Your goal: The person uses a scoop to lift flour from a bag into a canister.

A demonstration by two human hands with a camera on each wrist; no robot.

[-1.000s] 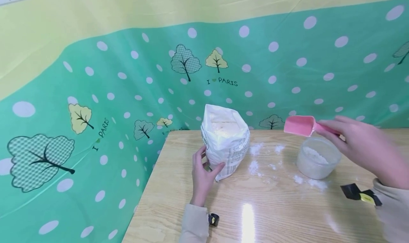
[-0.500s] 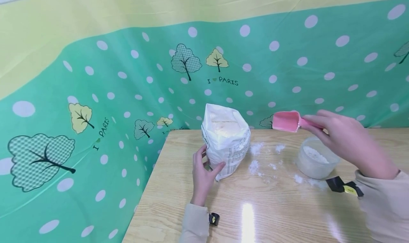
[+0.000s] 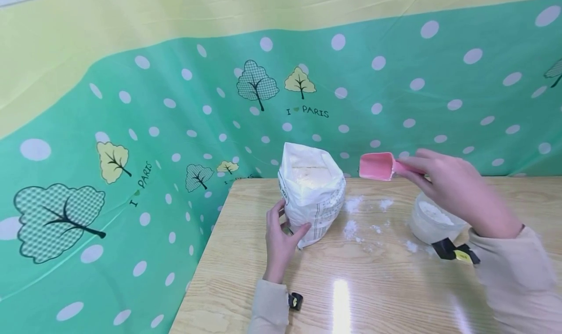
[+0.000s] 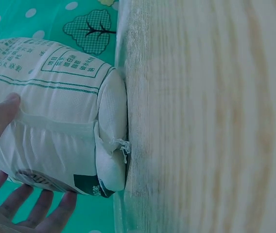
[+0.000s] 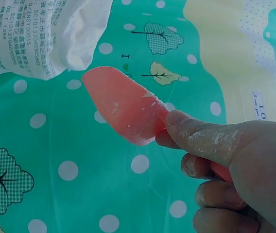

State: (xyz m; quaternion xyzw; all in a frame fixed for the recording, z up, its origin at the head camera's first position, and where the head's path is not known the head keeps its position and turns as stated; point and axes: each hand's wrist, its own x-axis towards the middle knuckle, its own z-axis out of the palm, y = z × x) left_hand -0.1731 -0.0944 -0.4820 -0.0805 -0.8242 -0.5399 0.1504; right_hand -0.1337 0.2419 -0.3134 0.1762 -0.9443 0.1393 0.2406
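Observation:
A white flour bag (image 3: 315, 200), its top gaping and white powder inside, stands on the wooden table. My left hand (image 3: 281, 244) grips its lower side; the left wrist view shows the thumb on one face and the fingers (image 4: 41, 206) around the other. Raised over the table, my right hand (image 3: 452, 187) holds a pink scoop (image 3: 376, 167) by the handle, its bowl just right of the bag. White dust marks the scoop bowl (image 5: 123, 107) and the right thumb (image 5: 206, 138). Below the right forearm sits a clear round tub (image 3: 432, 222) with white powder, partly covered by the arm.
White powder (image 3: 351, 229) is spilled on the wooden table (image 3: 351, 261) between the bag and the tub, with more beside the tub. A green dotted cloth (image 3: 210, 80) with tree prints hangs behind and to the left.
My right hand has carried the pink scoop leftward, from above the tub to beside the bag. The left hand and the bag have stayed in place.

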